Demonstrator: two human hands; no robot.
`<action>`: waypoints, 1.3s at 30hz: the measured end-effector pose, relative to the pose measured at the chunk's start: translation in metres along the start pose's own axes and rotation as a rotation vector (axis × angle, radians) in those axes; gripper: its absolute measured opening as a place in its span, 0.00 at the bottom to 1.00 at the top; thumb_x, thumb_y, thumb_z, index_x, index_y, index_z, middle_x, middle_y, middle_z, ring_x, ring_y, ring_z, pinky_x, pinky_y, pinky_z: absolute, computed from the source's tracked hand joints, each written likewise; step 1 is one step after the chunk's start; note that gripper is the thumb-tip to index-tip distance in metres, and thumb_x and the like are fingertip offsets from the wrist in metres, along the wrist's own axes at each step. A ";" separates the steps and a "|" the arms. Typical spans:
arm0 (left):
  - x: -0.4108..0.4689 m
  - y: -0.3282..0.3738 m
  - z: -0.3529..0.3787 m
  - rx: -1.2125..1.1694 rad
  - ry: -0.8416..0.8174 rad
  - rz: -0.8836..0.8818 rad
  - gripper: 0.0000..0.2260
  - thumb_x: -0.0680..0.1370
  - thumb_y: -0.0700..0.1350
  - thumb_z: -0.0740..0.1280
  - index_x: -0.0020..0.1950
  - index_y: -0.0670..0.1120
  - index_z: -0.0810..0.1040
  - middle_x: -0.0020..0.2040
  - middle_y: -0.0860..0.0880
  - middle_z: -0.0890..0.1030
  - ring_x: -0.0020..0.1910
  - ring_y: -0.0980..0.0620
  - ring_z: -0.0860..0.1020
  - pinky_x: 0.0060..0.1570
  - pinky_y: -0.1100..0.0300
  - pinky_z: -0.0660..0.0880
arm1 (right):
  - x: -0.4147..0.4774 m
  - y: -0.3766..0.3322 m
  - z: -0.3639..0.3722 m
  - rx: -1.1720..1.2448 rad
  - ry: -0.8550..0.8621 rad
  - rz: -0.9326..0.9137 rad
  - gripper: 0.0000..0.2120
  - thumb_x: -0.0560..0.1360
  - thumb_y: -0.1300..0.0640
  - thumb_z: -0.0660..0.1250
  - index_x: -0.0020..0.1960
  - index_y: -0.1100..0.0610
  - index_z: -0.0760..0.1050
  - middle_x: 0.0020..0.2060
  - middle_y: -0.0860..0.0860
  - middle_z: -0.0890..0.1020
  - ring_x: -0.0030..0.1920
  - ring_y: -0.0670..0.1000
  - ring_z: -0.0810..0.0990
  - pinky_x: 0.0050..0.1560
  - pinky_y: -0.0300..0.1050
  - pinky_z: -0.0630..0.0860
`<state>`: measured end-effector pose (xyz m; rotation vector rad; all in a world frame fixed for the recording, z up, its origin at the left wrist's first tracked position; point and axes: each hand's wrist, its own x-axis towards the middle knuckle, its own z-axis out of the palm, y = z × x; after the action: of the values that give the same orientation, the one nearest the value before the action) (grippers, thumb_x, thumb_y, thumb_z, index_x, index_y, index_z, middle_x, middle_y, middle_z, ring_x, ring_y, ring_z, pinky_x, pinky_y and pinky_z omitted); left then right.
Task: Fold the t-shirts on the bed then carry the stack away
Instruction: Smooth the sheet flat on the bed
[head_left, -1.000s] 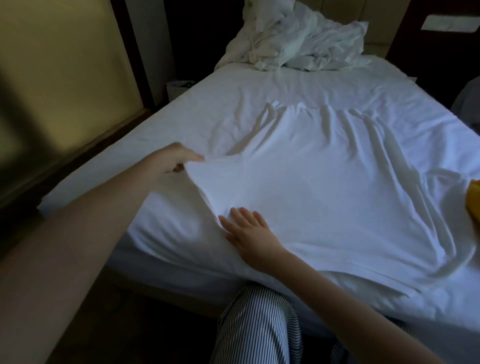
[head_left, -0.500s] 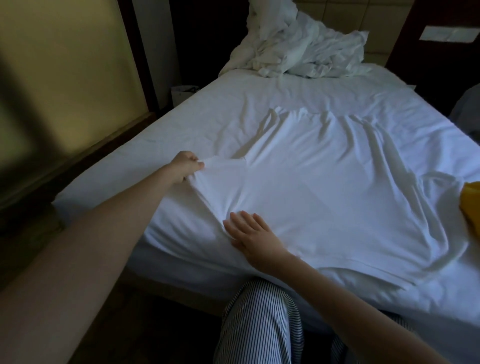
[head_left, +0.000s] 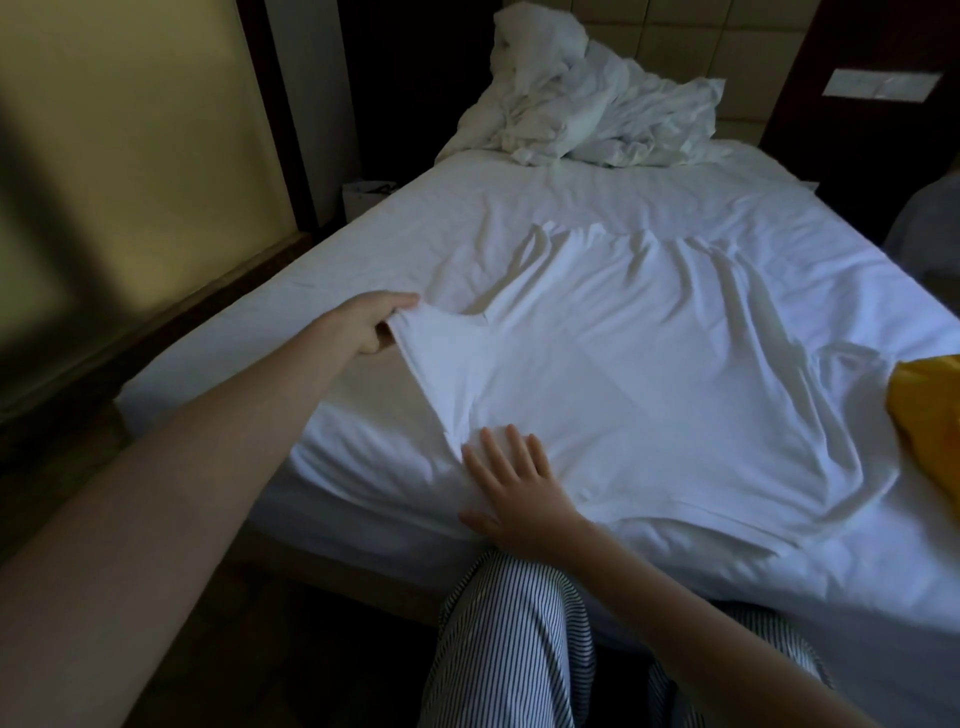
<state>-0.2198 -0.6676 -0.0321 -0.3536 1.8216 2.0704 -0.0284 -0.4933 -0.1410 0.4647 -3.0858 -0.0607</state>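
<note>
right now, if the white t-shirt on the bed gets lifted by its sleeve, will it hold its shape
Probably floppy: the white fabric t-shirt lies in soft wrinkles and its sleeve puckers where the left hand grips it. It may slide on the white sheet; the flat right hand seems to pin it.

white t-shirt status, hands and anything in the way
Left hand pinches a sleeve of the white t-shirt, right hand flat on it. Shirt spread out, not yet folded. Yellow garment beside its other sleeve.

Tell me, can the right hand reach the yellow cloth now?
Probably yes: the right hand rests flat on the white t-shirt, holding nothing, and only shirt fabric lies between it and the yellow cloth.
</note>
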 end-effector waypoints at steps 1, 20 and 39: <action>-0.008 0.004 0.016 0.002 -0.063 0.047 0.05 0.79 0.41 0.64 0.44 0.41 0.76 0.31 0.49 0.83 0.29 0.56 0.80 0.33 0.65 0.78 | -0.002 -0.001 0.001 -0.012 0.006 -0.012 0.33 0.69 0.36 0.49 0.65 0.57 0.64 0.60 0.58 0.79 0.58 0.65 0.77 0.52 0.64 0.75; -0.010 -0.104 0.123 1.642 -0.252 0.511 0.23 0.81 0.60 0.45 0.76 0.62 0.47 0.78 0.57 0.44 0.77 0.48 0.42 0.72 0.45 0.39 | -0.029 0.004 0.016 -0.101 0.026 -0.195 0.35 0.70 0.36 0.48 0.67 0.54 0.72 0.65 0.59 0.74 0.65 0.61 0.73 0.61 0.60 0.70; -0.042 -0.131 0.132 1.413 -0.301 0.928 0.40 0.68 0.66 0.38 0.71 0.52 0.69 0.75 0.53 0.63 0.76 0.53 0.53 0.71 0.55 0.46 | -0.101 0.174 -0.023 0.213 0.584 0.384 0.22 0.74 0.49 0.54 0.60 0.57 0.78 0.56 0.55 0.81 0.60 0.61 0.78 0.62 0.56 0.69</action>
<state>-0.1201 -0.5277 -0.1148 1.2436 2.8772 0.5324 0.0180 -0.2983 -0.1122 -0.1069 -2.5488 0.3470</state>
